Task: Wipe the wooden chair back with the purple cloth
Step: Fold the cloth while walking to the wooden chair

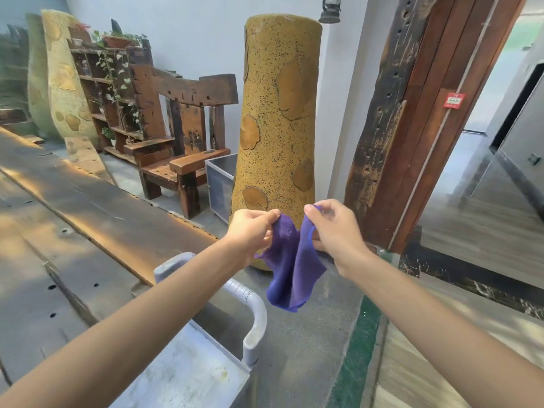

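Before the tall speckled vase [279, 119], left hand [250, 231] and right hand [338, 234] each pinch the hanging purple cloth [290, 269].

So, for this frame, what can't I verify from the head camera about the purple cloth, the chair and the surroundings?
- Dark wooden chair: its right rear is hidden behind the tall speckled yellow vase.
- Purple cloth: its top corners are covered by the left hand and right hand.
- Black hanging lantern: cut off by the top edge.
- Red wall label: text too small.
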The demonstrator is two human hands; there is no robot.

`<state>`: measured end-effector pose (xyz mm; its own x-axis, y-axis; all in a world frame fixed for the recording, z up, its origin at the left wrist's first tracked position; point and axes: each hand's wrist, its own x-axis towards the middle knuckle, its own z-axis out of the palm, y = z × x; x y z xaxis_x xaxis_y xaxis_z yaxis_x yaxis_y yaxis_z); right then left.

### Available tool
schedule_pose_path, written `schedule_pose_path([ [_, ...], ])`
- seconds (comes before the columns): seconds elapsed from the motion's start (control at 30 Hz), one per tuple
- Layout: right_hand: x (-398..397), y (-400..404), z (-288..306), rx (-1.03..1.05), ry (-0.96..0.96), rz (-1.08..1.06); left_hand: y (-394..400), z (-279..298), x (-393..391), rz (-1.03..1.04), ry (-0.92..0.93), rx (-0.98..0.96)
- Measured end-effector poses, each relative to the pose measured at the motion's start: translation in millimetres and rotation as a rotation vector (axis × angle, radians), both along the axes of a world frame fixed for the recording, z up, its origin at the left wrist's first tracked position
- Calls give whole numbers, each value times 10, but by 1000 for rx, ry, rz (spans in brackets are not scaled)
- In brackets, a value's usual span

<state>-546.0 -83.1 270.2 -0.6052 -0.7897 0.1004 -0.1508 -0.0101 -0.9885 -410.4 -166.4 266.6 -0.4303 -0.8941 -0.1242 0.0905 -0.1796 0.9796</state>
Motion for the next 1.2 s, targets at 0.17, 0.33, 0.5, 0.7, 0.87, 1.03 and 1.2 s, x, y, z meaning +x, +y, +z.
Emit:
schedule_pose_path([
  [0.17,20,0,6,-29,170,5,96,10,-248,-60,-22,-160],
  [0.33,-153,18,17,-71,148,87,12,41,-337,-122,-27,-217],
  [0.5,-541,-26,23,-48,278,193,-81,77,-428,-260,-46,-335],
  [0.7,-1154,-124,-117,8,480,256,-277,74,-672,-235,-152,-481],
  [0.87,-1586,-295,-475,267,655,391,-556,38,-828,-296,-226,-498],
  [1.03,-1697,-554,-734,180,607,410,-842,-113,-913,-267,-234,-492],
  [1.2,-1858,-980,-941,117,576,291,-1341,-335,-1027,-142,-276,-444],
])
